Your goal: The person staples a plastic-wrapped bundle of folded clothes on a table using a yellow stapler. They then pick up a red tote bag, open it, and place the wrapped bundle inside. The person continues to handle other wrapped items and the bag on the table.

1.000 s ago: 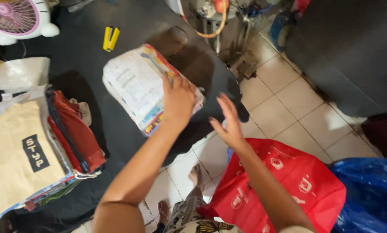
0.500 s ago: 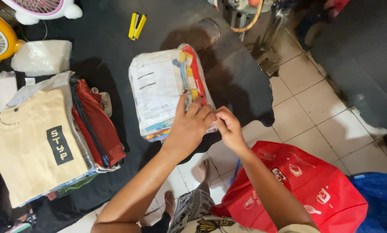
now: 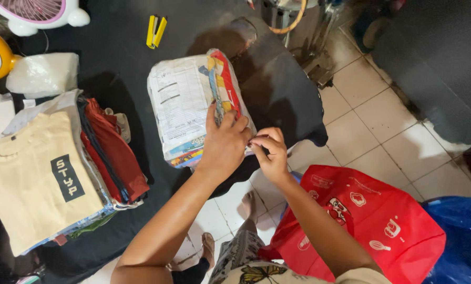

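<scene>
A clear plastic parcel (image 3: pixel 185 108) with a white label sheet and colourful folded cloth inside lies on a black cloth (image 3: pixel 114 31) spread over the floor. My left hand (image 3: pixel 226 141) presses down on the parcel's near right part, fingers spread over its red and yellow edge. My right hand (image 3: pixel 268 152) sits just to the right, fingertips pinched at the parcel's near right corner, touching my left hand. Which bit of plastic or tape it pinches is too small to tell.
A stack of folded clothes, with a beige shirt (image 3: pixel 36 179) on top, lies at the left. A red bag (image 3: pixel 359 221) and a blue bag (image 3: pixel 459 242) sit at the lower right on the tiled floor. Small fans (image 3: pixel 33 13) and a yellow clip (image 3: pixel 156 30) lie beyond.
Both hands were open above the parcel a second ago. They have come down and closed in at its near right corner; the right hand now pinches there.
</scene>
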